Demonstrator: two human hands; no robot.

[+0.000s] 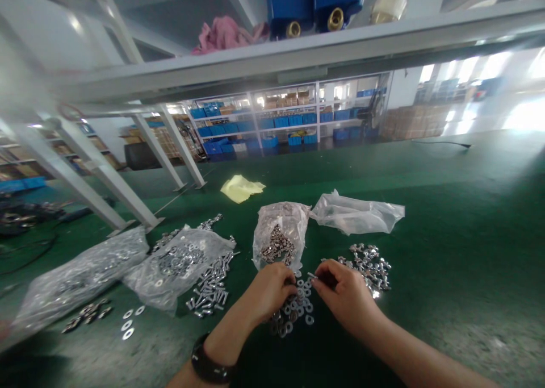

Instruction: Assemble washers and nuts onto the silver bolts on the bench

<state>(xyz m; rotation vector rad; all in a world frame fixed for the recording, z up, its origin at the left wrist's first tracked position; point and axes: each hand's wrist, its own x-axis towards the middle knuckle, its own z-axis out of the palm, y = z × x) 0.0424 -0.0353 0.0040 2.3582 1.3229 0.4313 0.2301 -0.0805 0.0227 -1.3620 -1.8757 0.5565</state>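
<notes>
My right hand (347, 297) pinches a small metal bolt (313, 275) between thumb and fingertips. Facing it, my left hand (272, 288) is closed, its fingers curled over the edge of a pile of flat washers (307, 305); what is between them is hidden. Right behind my left hand stands an open clear bag (279, 243) of small metal parts. Beyond my right hand lies a heap of shiny small fasteners (370, 266), too small to make out exactly. Loose bolts (213, 283) are heaped to the left of my left hand.
A plastic bag of washers (183, 260) and a longer filled bag (85, 271) lie at left, near several loose washers (128, 324). An empty-looking plastic bag (360, 213) and a yellow sheet (242, 188) lie farther back. A metal shelf (255, 64) spans overhead.
</notes>
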